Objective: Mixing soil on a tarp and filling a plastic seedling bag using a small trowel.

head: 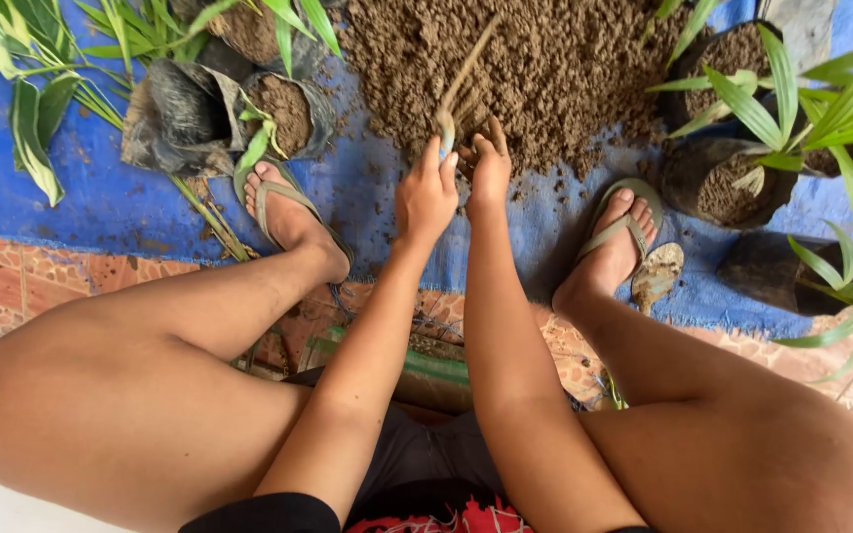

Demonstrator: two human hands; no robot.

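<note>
The left hand (426,195) grips a thin stick (463,77). The right hand (489,168) digs bent fingers into crumbly brown soil (565,69) on a blue tarp (101,197).

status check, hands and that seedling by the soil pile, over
Left hand gripping seedling at its base. Right hand fingers down in soil pile. Bagged plants flank both sides, none between the hands.

Crumbly matt soil (565,69) on a rough blue cloth mat (101,197); glossy black plastic bags (180,114).
</note>
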